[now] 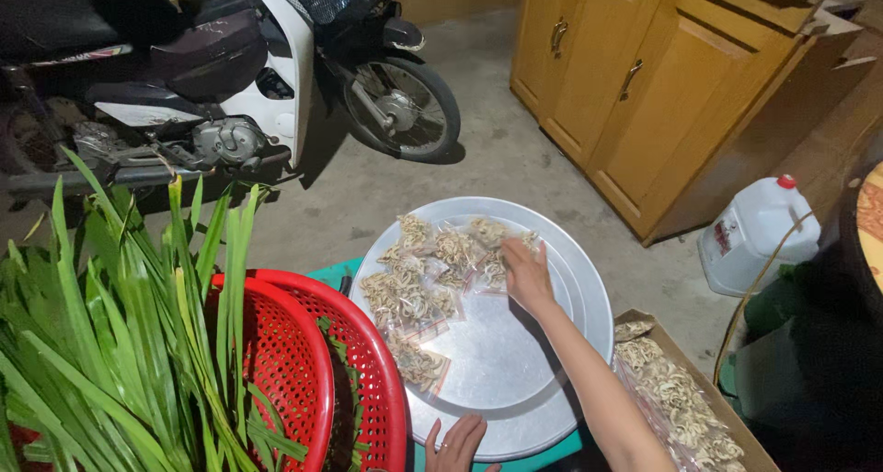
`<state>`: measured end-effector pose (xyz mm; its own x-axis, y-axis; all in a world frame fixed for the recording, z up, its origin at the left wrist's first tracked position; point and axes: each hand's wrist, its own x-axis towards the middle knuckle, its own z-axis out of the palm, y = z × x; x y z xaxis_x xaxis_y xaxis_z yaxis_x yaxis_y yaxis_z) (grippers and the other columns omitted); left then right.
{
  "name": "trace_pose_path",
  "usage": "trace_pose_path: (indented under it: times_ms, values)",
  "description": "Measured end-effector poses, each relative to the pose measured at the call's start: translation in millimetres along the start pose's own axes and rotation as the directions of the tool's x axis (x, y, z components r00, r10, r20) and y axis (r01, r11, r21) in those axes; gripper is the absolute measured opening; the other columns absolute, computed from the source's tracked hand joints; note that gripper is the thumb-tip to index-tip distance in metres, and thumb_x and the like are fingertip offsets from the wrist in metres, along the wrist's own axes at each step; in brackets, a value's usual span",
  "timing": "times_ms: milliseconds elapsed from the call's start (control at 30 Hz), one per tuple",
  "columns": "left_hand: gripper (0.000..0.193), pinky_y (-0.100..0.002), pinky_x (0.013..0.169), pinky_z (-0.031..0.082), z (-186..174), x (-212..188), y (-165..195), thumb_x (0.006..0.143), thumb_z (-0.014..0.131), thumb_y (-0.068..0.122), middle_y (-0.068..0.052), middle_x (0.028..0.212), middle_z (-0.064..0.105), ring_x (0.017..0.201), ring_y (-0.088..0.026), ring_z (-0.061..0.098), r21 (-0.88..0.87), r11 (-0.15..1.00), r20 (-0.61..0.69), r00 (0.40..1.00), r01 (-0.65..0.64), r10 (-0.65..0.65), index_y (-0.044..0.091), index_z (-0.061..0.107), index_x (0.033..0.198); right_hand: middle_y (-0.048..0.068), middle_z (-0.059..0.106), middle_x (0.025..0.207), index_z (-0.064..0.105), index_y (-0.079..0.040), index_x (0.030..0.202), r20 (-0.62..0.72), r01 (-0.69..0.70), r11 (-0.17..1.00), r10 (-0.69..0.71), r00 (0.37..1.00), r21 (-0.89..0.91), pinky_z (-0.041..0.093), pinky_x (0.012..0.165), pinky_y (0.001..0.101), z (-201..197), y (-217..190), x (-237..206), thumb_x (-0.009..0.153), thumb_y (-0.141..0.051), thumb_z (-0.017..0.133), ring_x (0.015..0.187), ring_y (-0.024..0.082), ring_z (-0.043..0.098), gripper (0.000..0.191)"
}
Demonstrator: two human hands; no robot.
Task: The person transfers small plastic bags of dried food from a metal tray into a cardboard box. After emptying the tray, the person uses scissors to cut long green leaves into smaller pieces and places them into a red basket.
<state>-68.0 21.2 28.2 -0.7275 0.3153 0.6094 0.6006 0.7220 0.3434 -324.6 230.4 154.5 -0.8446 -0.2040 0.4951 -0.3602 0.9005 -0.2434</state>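
At the far left, long green leaves (120,343) stand bundled and lean out over the rim of a red plastic basket (368,380), which keeps them upright and off the floor; a second red basket is nested inside the first.

Your left hand (457,443) rests at the near edge of the round metal tray (515,380), fingers spread and flat, holding nothing; it seems to steady the tray.

On the tray's left and far parts lie several small clear bags of dried pale strips (409,293), spread in a loose fan so that each one is visible and can be picked out singly. The near right part of the tray is bare metal.

Your right hand (526,274) reaches across to the far edge of the tray and lies on the last bag in the row, fingers together and curled down on it; whether they pinch it or merely press on it cannot be told.

At the right, beside the tray's edge, a cardboard box (736,435) holds a larger clear bag of the same dried strips, close to your right arm.

The tray sits on something teal, low over a grey concrete floor (515,168). Behind stand a parked motorbike (230,76) at left, a yellow wooden cabinet (644,86) at right, and a white plastic jug with a red cap (759,233).
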Motion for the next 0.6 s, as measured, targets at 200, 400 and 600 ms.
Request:
trace_pose_path:
  times_ms: [200,400,600]
  values:
    - [0.080,-0.057,0.114,0.015,-3,-13,4,0.077,0.084,0.048,-0.010,0.145,0.057,0.137,-0.023,0.050,-0.090,0.994,0.097,0.994,0.057,-0.049,0.010,0.057,0.141,0.011,0.072,0.111,0.071,-0.001,0.102,-0.402,0.002,0.974,0.091,0.911,0.225,0.050,0.100,0.0462,-77,36,-52,0.087,0.004,0.069,0.105,0.028,0.070,0.015]
    - [0.075,-0.054,0.117,0.017,-3,-29,26,0.074,0.083,0.041,-0.005,0.142,0.058,0.135,-0.021,0.051,-0.105,0.984,0.108,0.985,0.144,-0.132,0.012,0.057,0.138,0.011,0.071,0.099,0.070,0.004,0.099,-0.381,-0.276,0.776,0.545,0.747,0.568,0.056,0.083,0.0321,-133,148,-188,0.090,0.007,0.072,0.092,0.020,0.069,0.010]
    - [0.074,-0.053,0.117,0.017,2,-30,39,0.073,0.082,0.041,-0.004,0.141,0.059,0.133,-0.019,0.052,-0.088,0.987,0.094,0.987,0.138,-0.130,0.012,0.058,0.137,0.015,0.070,0.100,0.068,0.004,0.094,-0.088,-0.306,0.200,0.935,0.342,0.931,0.061,0.080,0.0380,-150,184,-292,0.089,0.015,0.059,0.087,0.024,0.069,0.015]
